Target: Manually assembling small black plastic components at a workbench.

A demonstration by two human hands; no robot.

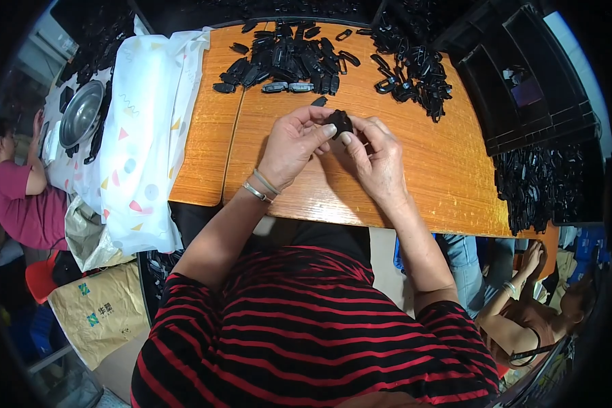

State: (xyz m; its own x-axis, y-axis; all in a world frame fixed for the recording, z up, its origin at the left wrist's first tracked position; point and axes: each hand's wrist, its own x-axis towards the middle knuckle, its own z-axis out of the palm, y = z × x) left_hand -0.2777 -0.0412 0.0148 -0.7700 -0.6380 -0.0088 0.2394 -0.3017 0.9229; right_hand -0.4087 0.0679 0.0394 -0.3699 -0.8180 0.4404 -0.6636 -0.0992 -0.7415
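Observation:
Above the wooden table, a small black plastic part (341,122) is pinched between both of my hands. My left hand (292,143) grips its left side with thumb and fingers, a bracelet and a band on the wrist. From the right, my right hand (379,151) holds it with the thumb in front and fingers behind. The part's exact shape is mostly covered by my fingers. Just beyond my left fingers lies another dark piece (319,101). Farther off, a heap of black plastic casings (285,61) spreads over the table.
Black frame-like parts (411,71) are piled at the far right. A black crate (527,78) stands at the right edge above more black parts (540,183). White patterned sheeting (146,136) covers the left side, near a metal bowl (81,114). Other people sit at left and lower right.

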